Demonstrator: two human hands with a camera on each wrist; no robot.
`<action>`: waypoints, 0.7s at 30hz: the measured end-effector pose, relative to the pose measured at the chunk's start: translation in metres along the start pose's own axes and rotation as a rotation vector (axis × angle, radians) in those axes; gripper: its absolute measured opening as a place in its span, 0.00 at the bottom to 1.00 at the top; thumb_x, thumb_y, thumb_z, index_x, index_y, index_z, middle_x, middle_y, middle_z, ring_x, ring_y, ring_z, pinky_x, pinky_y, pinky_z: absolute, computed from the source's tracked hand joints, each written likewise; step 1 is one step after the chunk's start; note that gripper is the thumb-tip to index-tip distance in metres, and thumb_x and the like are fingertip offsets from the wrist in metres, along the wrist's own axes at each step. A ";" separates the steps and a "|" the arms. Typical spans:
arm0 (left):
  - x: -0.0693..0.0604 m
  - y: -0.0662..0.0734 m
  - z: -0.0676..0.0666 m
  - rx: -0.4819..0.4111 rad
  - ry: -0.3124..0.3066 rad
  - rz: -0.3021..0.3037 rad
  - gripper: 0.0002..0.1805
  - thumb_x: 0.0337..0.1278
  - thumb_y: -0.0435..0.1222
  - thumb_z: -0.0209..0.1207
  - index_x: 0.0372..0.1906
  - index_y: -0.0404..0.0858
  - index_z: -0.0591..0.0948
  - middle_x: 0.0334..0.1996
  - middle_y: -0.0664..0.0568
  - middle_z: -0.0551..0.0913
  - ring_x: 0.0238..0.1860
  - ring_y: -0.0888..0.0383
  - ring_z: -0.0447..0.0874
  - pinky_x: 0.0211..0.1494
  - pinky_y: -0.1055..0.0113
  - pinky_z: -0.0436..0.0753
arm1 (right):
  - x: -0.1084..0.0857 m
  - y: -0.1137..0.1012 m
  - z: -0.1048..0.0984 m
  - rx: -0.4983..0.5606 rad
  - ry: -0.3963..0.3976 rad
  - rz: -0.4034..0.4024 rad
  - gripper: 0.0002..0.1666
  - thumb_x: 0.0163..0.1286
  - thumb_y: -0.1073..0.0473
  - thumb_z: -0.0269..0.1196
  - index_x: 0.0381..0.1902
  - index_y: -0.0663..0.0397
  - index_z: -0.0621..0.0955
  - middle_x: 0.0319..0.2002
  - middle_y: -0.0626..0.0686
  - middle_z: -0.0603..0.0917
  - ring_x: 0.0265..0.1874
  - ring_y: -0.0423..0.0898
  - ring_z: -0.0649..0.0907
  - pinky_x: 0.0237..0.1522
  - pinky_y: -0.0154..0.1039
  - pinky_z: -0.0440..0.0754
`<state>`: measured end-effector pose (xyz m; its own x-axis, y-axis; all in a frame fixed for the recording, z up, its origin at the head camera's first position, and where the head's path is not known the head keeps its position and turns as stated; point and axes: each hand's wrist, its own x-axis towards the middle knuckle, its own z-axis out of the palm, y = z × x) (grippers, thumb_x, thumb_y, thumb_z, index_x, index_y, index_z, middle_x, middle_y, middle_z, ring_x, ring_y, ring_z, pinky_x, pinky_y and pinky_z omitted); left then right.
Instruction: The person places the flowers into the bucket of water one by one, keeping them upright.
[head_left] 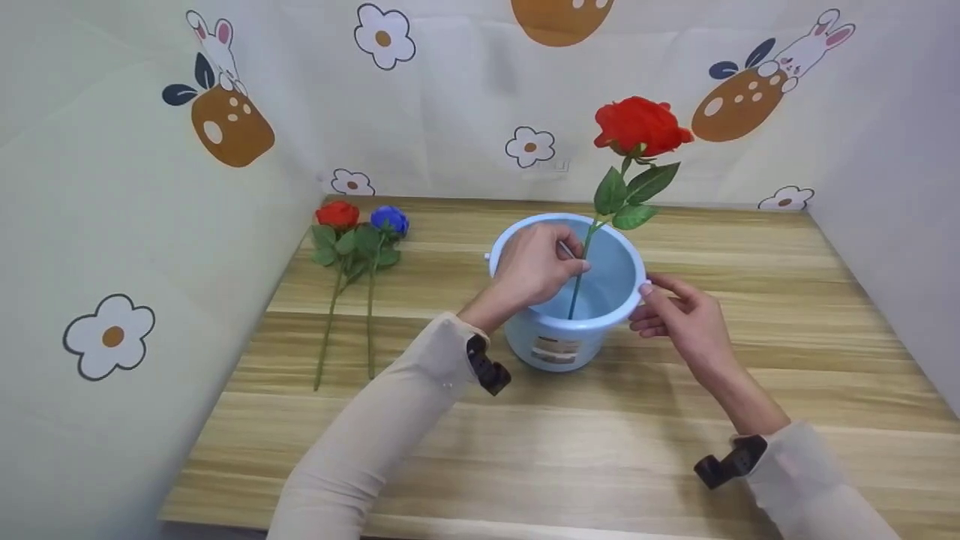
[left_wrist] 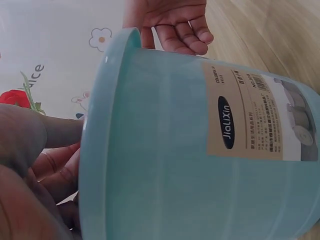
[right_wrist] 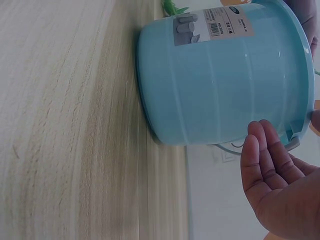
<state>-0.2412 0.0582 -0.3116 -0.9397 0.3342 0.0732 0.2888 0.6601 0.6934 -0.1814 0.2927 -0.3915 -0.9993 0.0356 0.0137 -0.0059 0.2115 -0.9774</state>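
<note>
A light blue bucket (head_left: 555, 341) stands upright on the table. Over its opening, my left hand (head_left: 536, 266) pinches the green stem of a large red rose (head_left: 643, 126), whose lower stem reaches inside the bucket. The bloom and leaves rise above the rim, leaning right. At the rim's right side, my right hand (head_left: 694, 322) pinches the edge with thumb and index finger, the other fingers loosely bent outside the wall. In the left wrist view the bucket (left_wrist: 165, 150) hides part of my left fingers. The right wrist view shows my right hand (right_wrist: 285, 185) beside the bucket's wall.
At the table's left lie a smaller red rose (head_left: 337, 215) and a blue rose (head_left: 389, 220), side by side, stems toward the front. Behind the wooden table (head_left: 600, 450) hangs a patterned cloth (head_left: 450, 112); pale walls stand at both sides.
</note>
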 end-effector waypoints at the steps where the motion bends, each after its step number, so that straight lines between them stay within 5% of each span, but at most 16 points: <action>1: 0.000 0.000 0.000 0.000 -0.003 -0.001 0.08 0.65 0.42 0.73 0.41 0.43 0.88 0.37 0.55 0.91 0.40 0.61 0.87 0.41 0.71 0.79 | 0.000 0.000 0.000 0.009 0.003 -0.004 0.37 0.80 0.45 0.62 0.75 0.66 0.71 0.33 0.46 0.91 0.33 0.41 0.91 0.41 0.36 0.93; 7: 0.001 -0.001 0.003 0.002 -0.008 0.005 0.07 0.65 0.41 0.72 0.41 0.42 0.89 0.37 0.54 0.92 0.40 0.61 0.88 0.38 0.73 0.78 | 0.001 0.001 0.002 0.046 0.019 -0.023 0.34 0.80 0.51 0.63 0.73 0.69 0.71 0.29 0.47 0.91 0.29 0.41 0.91 0.38 0.37 0.93; 21: 0.007 0.001 0.007 0.030 -0.022 -0.030 0.07 0.65 0.42 0.72 0.41 0.44 0.88 0.37 0.55 0.91 0.39 0.61 0.87 0.36 0.72 0.78 | 0.002 0.001 0.000 0.005 0.004 -0.020 0.36 0.80 0.46 0.62 0.74 0.67 0.71 0.32 0.47 0.91 0.32 0.41 0.91 0.40 0.37 0.93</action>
<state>-0.2460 0.0655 -0.3154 -0.9437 0.3287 0.0370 0.2667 0.6898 0.6731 -0.1832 0.2931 -0.3923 -0.9988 0.0349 0.0338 -0.0259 0.2072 -0.9780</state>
